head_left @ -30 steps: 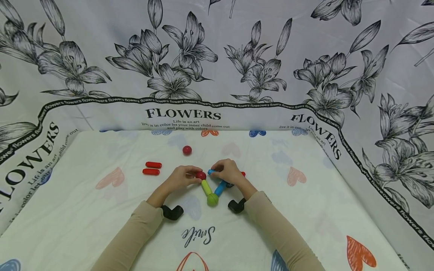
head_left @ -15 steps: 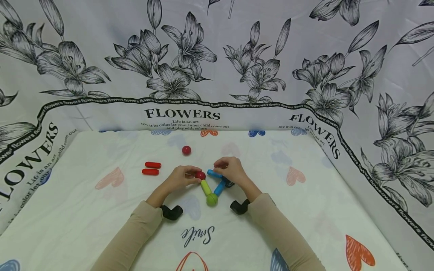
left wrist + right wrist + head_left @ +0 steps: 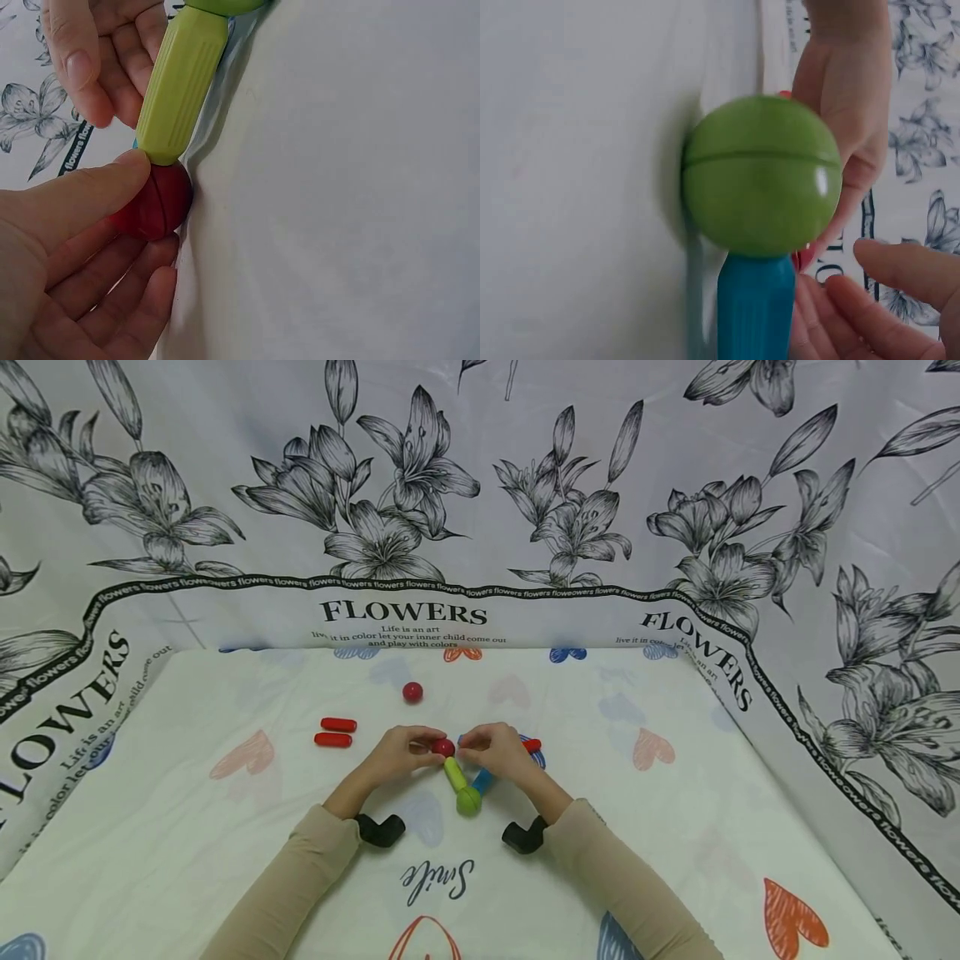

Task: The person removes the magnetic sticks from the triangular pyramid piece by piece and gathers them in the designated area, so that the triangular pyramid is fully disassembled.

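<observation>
My left hand (image 3: pixel 401 752) pinches a red ball (image 3: pixel 161 202) between thumb and fingers in the left wrist view. A lime-green rod (image 3: pixel 184 86) runs from that ball to a green ball (image 3: pixel 763 176). From the green ball a blue rod (image 3: pixel 755 307) leads off toward my right hand (image 3: pixel 495 750). Under the right fingertips, close to the red ball, a bit of another blue piece (image 3: pixel 461 741) shows; the rest is hidden behind the hand. The right thumb and fingers are bent and apart in the right wrist view, with a gap between their tips.
Two red rods (image 3: pixel 334 732) lie left of the hands, and a loose red ball (image 3: pixel 412 692) is farther back. A red piece (image 3: pixel 532 745) shows beyond the right hand. Black wrist devices (image 3: pixel 381 831) sit under both wrists. A flower-printed curtain (image 3: pixel 420 510) stands behind.
The right hand has let go of the blue rod's end, drawn back right, then come forward again, covering most of that rod. The left hand stays on the red ball.
</observation>
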